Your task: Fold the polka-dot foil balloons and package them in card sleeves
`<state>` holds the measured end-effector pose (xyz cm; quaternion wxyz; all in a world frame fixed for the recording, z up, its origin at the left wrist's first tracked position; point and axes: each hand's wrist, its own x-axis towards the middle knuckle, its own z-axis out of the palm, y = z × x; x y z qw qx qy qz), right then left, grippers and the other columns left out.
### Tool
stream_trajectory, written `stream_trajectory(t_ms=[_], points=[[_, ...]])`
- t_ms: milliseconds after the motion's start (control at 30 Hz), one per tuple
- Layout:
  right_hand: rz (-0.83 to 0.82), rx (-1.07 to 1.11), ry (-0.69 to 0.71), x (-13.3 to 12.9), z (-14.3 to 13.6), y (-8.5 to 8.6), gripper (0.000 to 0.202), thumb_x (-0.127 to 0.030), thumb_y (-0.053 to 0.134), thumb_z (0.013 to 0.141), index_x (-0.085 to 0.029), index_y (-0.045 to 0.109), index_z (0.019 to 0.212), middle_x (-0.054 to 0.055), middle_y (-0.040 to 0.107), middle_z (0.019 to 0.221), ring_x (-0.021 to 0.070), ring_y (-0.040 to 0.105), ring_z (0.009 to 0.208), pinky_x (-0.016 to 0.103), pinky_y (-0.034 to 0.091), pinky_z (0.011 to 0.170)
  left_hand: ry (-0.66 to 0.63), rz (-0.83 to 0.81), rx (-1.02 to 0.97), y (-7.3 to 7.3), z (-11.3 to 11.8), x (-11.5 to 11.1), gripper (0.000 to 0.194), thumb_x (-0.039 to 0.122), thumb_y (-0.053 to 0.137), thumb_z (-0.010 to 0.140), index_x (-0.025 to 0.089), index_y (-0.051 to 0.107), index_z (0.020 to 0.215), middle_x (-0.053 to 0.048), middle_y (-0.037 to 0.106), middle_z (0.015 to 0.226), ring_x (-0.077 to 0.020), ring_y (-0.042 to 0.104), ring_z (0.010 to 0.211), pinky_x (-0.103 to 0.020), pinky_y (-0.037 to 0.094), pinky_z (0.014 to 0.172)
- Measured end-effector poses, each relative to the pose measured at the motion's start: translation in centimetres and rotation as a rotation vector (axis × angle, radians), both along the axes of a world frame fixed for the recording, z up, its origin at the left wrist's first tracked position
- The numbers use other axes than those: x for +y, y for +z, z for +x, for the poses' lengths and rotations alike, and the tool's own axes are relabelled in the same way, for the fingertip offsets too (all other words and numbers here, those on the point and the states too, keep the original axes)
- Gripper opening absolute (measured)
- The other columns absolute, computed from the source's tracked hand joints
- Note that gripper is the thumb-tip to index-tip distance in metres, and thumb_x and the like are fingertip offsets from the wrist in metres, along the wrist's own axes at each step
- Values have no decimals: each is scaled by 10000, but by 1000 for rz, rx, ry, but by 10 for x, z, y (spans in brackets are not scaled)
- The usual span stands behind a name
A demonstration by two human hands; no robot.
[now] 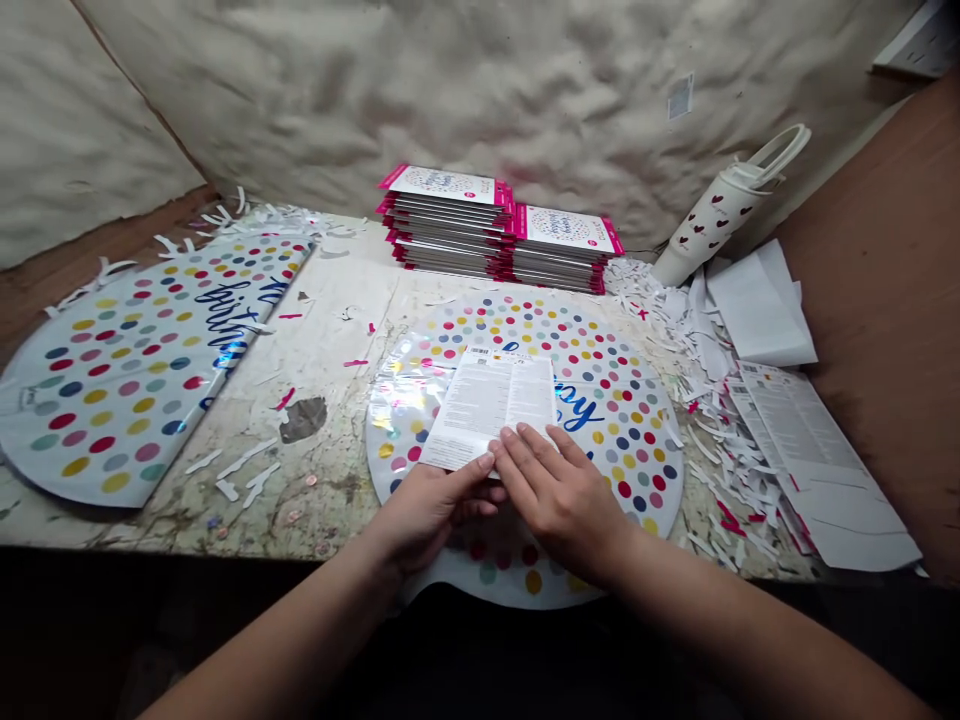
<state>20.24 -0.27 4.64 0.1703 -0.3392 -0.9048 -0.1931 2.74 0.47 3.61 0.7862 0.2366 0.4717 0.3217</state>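
Note:
A white printed paper insert [487, 395], with small grey text and a crease down it, lies over a round foil balloon [630, 400]. The balloon is flat and white, covered in coloured dots, with blue lettering partly hidden by the paper. At the paper's lower edge, my left hand [431, 505] pinches it, thumb on top and fingers curled below. My right hand [559, 490] rests on the paper's lower right corner, fingers stretched out flat; its thumb is hidden. Both forearms reach in from the table's near edge.
A folded dotted balloon [135, 380] lies at left. Two stacks of pink-edged packs [450, 225] [562, 250] stand at the back. A tilted white tumbler [709, 220] with hearts, paper shreds [667, 310] and printed sheets [832, 480] are on the right beside a brown panel [885, 280].

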Motion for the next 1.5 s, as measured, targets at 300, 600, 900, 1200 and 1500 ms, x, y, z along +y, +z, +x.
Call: stream_trajectory(t_ms=[300,600,900,1200,1500], points=[[21,273,140,-10,31,-8,196,-58,549,817,-78,639,989,134,706,951,245,650,951,381,556,800,263,-309,-180,-1,6,1,150,150,583,830,103,635,697,-8,602,547,-74,556,474,-202,517,526],[-454,623,106,-5,21,-2,320,-211,603,814,-145,563,1124,101,681,990,184,639,906,315,537,802,68,128,-67,2,4,1,238,318,642,780,85,630,733,-66,651,678,-161,613,656,-289,507,682],[-708,736,243,0,21,12,214,-93,496,816,-182,626,961,65,652,886,155,596,851,280,498,760,-19,221,-7,2,20,-6,315,437,624,757,127,590,798,-20,633,664,-152,604,627,-271,487,633],[-324,343,-470,-11,106,62,564,-513,705,646,-211,617,1113,116,635,1095,313,591,994,423,497,817,-359,951,770,71,5,35,189,283,519,819,191,540,983,-26,623,766,-161,576,610,-244,424,517],[-431,1749,17,47,65,61,116,-244,625,793,-263,662,902,-12,694,842,173,654,830,368,514,831,-354,1354,607,97,15,54,231,312,574,827,195,626,1018,-38,679,830,-171,624,804,-273,489,745]])
